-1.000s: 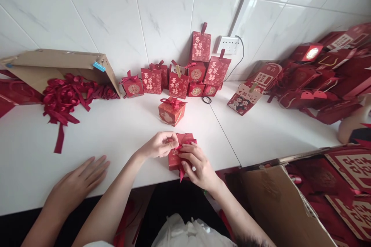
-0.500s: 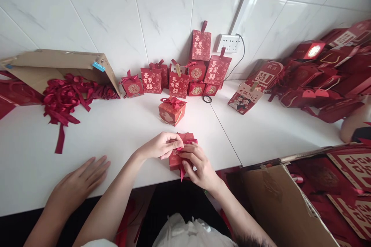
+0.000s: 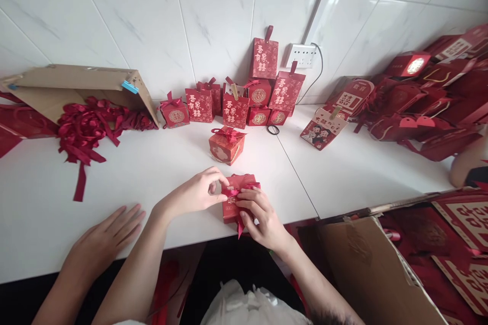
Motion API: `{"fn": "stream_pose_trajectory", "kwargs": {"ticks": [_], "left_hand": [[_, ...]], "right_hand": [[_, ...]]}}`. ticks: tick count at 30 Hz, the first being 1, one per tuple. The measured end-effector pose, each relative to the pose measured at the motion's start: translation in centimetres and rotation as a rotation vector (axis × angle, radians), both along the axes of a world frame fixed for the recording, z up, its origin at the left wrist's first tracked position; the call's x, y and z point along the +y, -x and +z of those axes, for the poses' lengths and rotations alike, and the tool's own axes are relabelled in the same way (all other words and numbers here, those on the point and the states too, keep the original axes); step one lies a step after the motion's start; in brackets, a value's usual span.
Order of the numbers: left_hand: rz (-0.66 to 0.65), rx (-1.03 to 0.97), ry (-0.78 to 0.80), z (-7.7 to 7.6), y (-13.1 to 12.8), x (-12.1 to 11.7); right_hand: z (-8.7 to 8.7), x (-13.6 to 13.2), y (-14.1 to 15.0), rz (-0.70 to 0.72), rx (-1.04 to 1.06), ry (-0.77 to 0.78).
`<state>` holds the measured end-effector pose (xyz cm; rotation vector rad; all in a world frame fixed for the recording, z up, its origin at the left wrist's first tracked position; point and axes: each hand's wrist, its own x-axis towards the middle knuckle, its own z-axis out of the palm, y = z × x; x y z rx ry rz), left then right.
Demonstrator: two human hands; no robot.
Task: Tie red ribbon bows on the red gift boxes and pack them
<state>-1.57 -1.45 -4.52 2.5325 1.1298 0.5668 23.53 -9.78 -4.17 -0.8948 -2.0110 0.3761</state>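
Observation:
A small red gift box (image 3: 231, 207) sits near the front edge of the white table (image 3: 160, 172), with a red ribbon (image 3: 244, 188) across its top. My left hand (image 3: 196, 193) pinches one end of that ribbon at the box's left top corner. My right hand (image 3: 259, 216) pinches the ribbon on the right side of the box and rests against it; a ribbon tail hangs below. Another finished red box with a bow (image 3: 226, 145) stands just behind.
Another person's hand (image 3: 101, 238) lies flat on the table at the left. A cardboard box (image 3: 76, 86) spilling red ribbons (image 3: 87, 129) lies far left. Red gift boxes (image 3: 244, 96) stack against the tiled wall. Red bags (image 3: 419, 106) pile at right; a cardboard carton (image 3: 366, 269) stands lower right.
My left hand has drawn slightly left and up, pulling the ribbon end away from the box top. My right hand and the other person's hand have stayed put.

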Motion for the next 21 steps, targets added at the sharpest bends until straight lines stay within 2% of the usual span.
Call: {"fn": "stream_pose_trajectory", "kwargs": {"ticks": [4, 7, 10, 13, 21], "left_hand": [[-0.085, -0.026, 0.32, 2.3, -2.4, -0.9], [-0.012, -0.102, 0.517, 3.0, -3.5, -1.3], [0.122, -0.192, 0.691, 2.8, -4.0, -1.3], [0.199, -0.307, 0.773, 2.5, -4.4, -1.3], [0.156, -0.412, 0.838, 2.4, -5.0, -1.1]], "right_hand": [[0.0, 0.0, 0.0, -0.001, 0.006, 0.0], [0.1, 0.0, 0.1, 0.002, 0.01, -0.004], [0.1, 0.0, 0.1, -0.004, 0.008, -0.014], [0.1, 0.0, 0.1, -0.006, 0.006, -0.019], [0.0, -0.1, 0.0, 0.002, 0.013, -0.012]]}}
